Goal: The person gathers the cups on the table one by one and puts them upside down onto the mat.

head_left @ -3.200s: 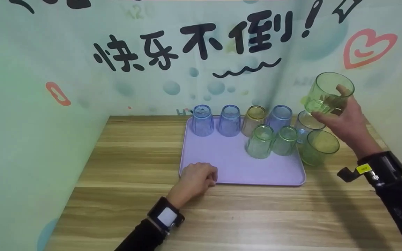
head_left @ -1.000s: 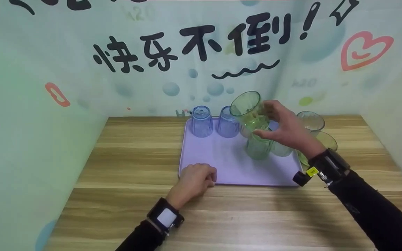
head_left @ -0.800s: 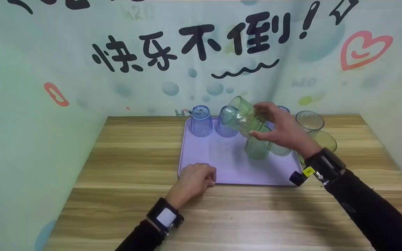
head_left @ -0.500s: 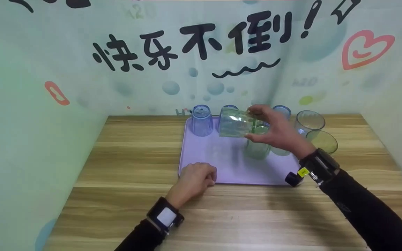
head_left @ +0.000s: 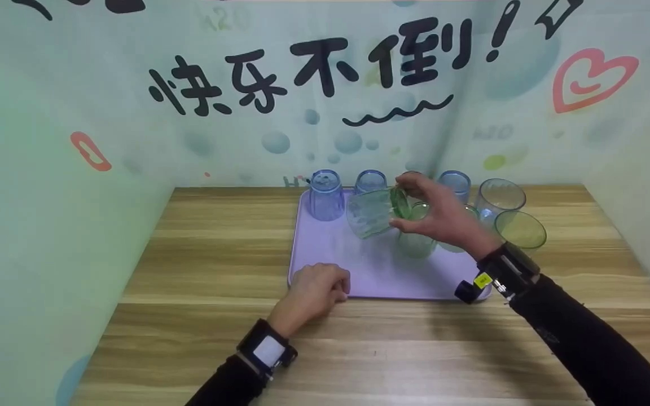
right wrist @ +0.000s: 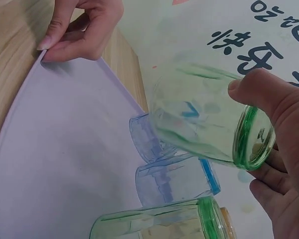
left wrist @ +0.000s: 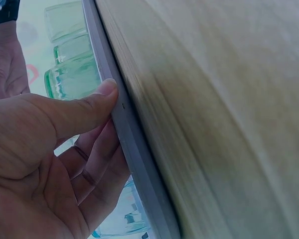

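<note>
My right hand (head_left: 415,210) grips a clear green cup (head_left: 371,213) by its base, just above the purple tray (head_left: 353,270). The cup is tilted with its mouth down and to the left. In the right wrist view the thumb lies along the green cup (right wrist: 199,124), over a blue cup (right wrist: 174,177). My left hand (head_left: 325,285) pinches the tray's front left corner. In the left wrist view my left hand (left wrist: 97,107) has its thumb on the tray's rim (left wrist: 134,154) and its fingers under it.
Blue cups (head_left: 326,194) stand upside down along the tray's back edge, with upside-down green cups (head_left: 415,243) under my right hand. A clear cup (head_left: 500,197) and a green cup (head_left: 519,231) stand upright on the wooden table (head_left: 218,254) right of the tray. Walls close in on three sides.
My right hand carried the green cup from high on the right to over the tray, tipping it from mouth-up to mouth-down-left. My left hand stayed on the tray corner.
</note>
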A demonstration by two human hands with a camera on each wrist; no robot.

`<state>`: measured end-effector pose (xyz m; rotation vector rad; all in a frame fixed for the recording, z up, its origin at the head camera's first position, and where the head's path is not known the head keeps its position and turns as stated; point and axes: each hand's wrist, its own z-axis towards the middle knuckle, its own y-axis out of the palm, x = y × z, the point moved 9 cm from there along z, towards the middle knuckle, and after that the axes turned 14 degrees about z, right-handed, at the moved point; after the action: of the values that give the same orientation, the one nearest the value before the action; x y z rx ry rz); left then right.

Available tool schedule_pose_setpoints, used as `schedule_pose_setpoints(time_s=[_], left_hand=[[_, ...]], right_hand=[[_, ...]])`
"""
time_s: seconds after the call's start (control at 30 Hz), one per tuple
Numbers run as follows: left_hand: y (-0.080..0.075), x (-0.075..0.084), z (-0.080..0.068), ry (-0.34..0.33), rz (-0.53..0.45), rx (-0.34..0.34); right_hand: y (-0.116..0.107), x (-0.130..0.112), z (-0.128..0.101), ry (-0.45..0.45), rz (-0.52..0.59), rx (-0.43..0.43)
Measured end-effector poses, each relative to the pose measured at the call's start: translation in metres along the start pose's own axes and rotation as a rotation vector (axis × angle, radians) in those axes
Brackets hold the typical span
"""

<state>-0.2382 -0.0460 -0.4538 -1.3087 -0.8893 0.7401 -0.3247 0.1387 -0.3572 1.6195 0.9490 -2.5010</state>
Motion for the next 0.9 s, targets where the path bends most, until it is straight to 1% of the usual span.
schedule_pose_setpoints(time_s=[0.1, 0.27, 0.43, 0.5, 0.77, 0.9], left_hand=[[-0.001, 0.0, -0.001, 0.002, 0.002, 0.015], [-0.003, -0.001, -0.001, 0.001, -0.002, 0.041], [-0.002, -0.001, -0.002, -0.006, 0.001, 0.033], [-0.002, -0.001, -0.002, -0.007, 0.003, 0.027], [-0.001, -0.001, -0.001, -0.005, 0.008, 0.011], [0.0, -0.001, 0.001, -0.012, 0.006, -0.005]], right_hand=[[0.001, 0.0, 0.0, -0.011, -0.006, 0.0], [0.004, 0.003, 0.001, 0.0, -0.017, 0.011], [0.008, 0.006, 0.002, 0.024, -0.006, 0.026], [0.01, 0.007, 0.003, 0.026, -0.017, 0.028], [0.015, 0.007, 0.006, -0.037, -0.116, 0.015], [0.019, 0.007, 0.006, -0.064, -0.142, 0.0]])
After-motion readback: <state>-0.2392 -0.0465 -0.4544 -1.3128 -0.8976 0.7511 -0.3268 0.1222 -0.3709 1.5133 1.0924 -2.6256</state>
